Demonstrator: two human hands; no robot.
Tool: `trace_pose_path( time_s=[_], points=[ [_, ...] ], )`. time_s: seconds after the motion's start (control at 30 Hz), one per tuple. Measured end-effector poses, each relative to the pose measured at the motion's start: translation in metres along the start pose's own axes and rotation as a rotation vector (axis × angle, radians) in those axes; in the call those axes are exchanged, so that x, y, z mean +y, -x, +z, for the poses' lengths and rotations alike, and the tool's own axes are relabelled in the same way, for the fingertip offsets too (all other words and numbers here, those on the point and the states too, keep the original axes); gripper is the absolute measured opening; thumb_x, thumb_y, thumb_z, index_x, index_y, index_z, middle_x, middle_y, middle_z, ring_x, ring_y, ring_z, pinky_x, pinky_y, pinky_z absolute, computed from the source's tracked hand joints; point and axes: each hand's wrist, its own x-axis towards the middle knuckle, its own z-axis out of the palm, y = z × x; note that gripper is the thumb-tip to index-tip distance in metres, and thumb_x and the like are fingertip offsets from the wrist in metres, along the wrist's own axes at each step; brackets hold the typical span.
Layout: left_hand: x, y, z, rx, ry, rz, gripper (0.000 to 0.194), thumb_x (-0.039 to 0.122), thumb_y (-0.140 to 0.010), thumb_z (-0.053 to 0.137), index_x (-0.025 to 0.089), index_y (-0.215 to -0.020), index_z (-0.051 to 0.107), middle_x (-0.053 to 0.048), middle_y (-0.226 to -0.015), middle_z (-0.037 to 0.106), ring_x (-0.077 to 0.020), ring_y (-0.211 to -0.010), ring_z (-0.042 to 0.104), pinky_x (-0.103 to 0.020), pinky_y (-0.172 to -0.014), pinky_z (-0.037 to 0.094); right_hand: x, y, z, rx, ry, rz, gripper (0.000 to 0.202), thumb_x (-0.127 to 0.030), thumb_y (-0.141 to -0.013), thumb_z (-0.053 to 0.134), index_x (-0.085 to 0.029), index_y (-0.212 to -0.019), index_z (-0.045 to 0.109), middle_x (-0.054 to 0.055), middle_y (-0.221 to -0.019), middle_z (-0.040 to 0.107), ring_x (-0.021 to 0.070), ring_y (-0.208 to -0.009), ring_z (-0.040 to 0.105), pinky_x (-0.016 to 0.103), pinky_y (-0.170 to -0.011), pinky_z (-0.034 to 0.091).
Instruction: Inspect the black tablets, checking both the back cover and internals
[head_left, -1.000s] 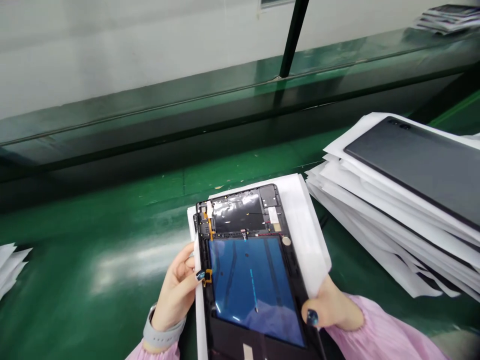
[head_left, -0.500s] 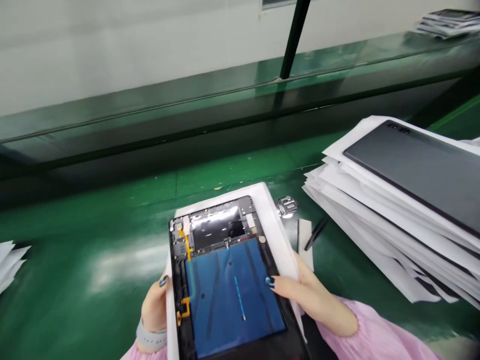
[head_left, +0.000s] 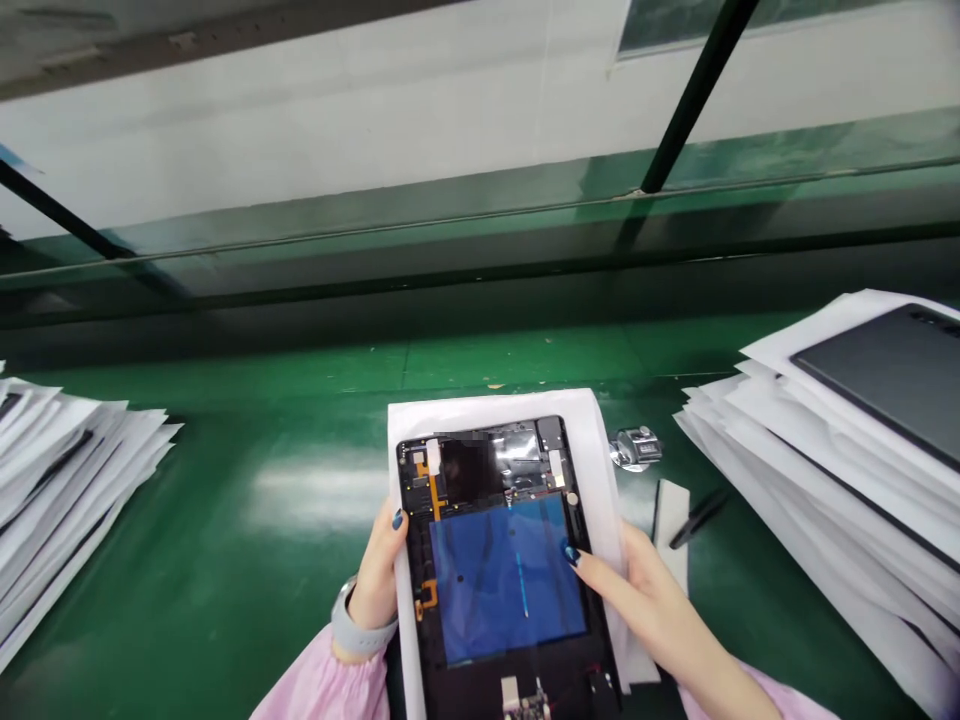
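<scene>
Between my two hands is an opened tablet point(head_left: 510, 580), its inside facing up. A blue-filmed battery fills its middle, with orange flex cables along the left side and a small circuit board near the bottom. Under the tablet lies a white foam sheet point(head_left: 600, 470) that sticks out past its top and right edges. My left hand point(head_left: 379, 565) grips the left edge, thumb on the frame, with a grey watch band at the wrist. My right hand point(head_left: 637, 585) clasps the right edge, its thumb resting by the battery's edge. The fingers beneath are hidden.
To the right, a tall stack of white sheets point(head_left: 757, 440) carries a dark tablet panel point(head_left: 892, 370). Another stack point(head_left: 82, 480) stands at the left. A clear tape roll point(head_left: 636, 447), a pale strip point(head_left: 673, 510) and black tweezers point(head_left: 697, 518) lie on the green mat point(head_left: 285, 560).
The view has swung left and up, so the left stack shows more. The tablet appears straighter and a little farther away, its lower circuit board now visible. Both hands keep their hold.
</scene>
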Motion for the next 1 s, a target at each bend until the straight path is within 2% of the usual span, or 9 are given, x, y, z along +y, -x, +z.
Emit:
trace_pose_path(
  time_s=[0.17,0.33,0.43,0.53,0.63,0.73,0.8,1.0],
  points=[
    [-0.006,-0.002,-0.006,-0.074,-0.029,0.054,0.044,0.058,-0.078,0.071,0.022,-0.103,0.078,-0.007,-0.122,0.072,-0.0311,-0.128,0.054,-0.034,-0.109,0.04,0.0,0.0,-0.002,0.021,0.04,-0.024,0.047,-0.05,-0.074,0.073,-0.019,-0.109,0.075,0.014,-0.109,0.076,0.0375,-0.103,0.069,0.054,-0.095,0.054],
    [-0.004,-0.003,0.0,-0.076,-0.021,0.061,0.045,0.057,-0.078,0.072,0.023,-0.107,0.077,-0.007,-0.119,0.074,-0.0308,-0.127,0.057,-0.036,-0.109,0.043,-0.006,-0.002,-0.004,-0.001,0.056,-0.078,0.042,-0.046,-0.077,0.071,-0.018,-0.107,0.074,0.014,-0.107,0.076,0.0358,-0.102,0.07,0.049,-0.091,0.057],
    [-0.003,-0.006,0.005,-0.093,-0.095,0.088,0.054,0.059,-0.081,0.068,0.022,-0.12,0.071,-0.008,-0.131,0.069,-0.0306,-0.132,0.053,-0.038,-0.112,0.041,-0.014,-0.005,-0.002,-0.013,0.085,-0.126,0.035,-0.04,-0.079,0.066,-0.019,-0.106,0.072,0.012,-0.105,0.076,0.0325,-0.099,0.071,0.044,-0.09,0.057],
    [-0.003,-0.012,0.008,-0.074,-0.236,0.071,0.058,0.055,-0.086,0.063,0.023,-0.135,0.061,-0.007,-0.143,0.059,-0.0272,-0.14,0.044,-0.038,-0.116,0.035,-0.018,-0.01,0.002,0.035,0.142,-0.188,0.031,-0.036,-0.083,0.058,-0.02,-0.108,0.067,0.008,-0.103,0.075,0.0273,-0.096,0.071,0.036,-0.086,0.057],
    [-0.007,-0.019,0.009,-0.084,-0.457,0.123,0.06,0.056,-0.09,0.056,0.02,-0.139,0.056,-0.007,-0.146,0.057,-0.0261,-0.142,0.041,-0.037,-0.118,0.031,-0.016,-0.015,0.005,0.116,0.372,-0.235,0.015,-0.032,-0.086,0.05,-0.021,-0.091,0.06,0.003,-0.078,0.067,0.0215,-0.07,0.066,0.03,-0.065,0.053],
    [-0.011,-0.026,0.011,-0.157,-0.632,0.204,0.06,0.056,-0.094,0.047,0.017,-0.137,0.057,-0.01,-0.142,0.06,-0.0281,-0.137,0.049,-0.039,-0.115,0.037,-0.011,-0.017,0.005,0.171,0.606,-0.241,0.013,-0.029,-0.09,0.045,-0.024,-0.078,0.047,-0.004,-0.059,0.049,0.0169,-0.049,0.05,0.028,-0.05,0.037],
    [-0.014,-0.03,0.012,-0.176,-0.696,0.213,0.059,0.054,-0.095,0.043,0.015,-0.137,0.058,-0.011,-0.138,0.063,-0.0292,-0.133,0.052,-0.041,-0.112,0.04,-0.008,-0.018,0.004,0.171,0.682,-0.254,0.015,-0.028,-0.093,0.04,-0.025,-0.077,0.041,-0.004,-0.061,0.047,0.0175,-0.051,0.05,0.028,-0.051,0.035],
    [-0.016,-0.042,0.012,-0.151,-0.776,0.218,0.06,0.05,-0.094,0.039,0.013,-0.139,0.055,-0.013,-0.14,0.061,-0.0288,-0.136,0.048,-0.04,-0.113,0.037,0.004,-0.024,0.002,0.111,0.763,-0.264,0.013,-0.02,-0.093,0.038,-0.024,-0.081,0.042,0.002,-0.074,0.06,0.0228,-0.07,0.064,0.03,-0.062,0.041]
  ],
)
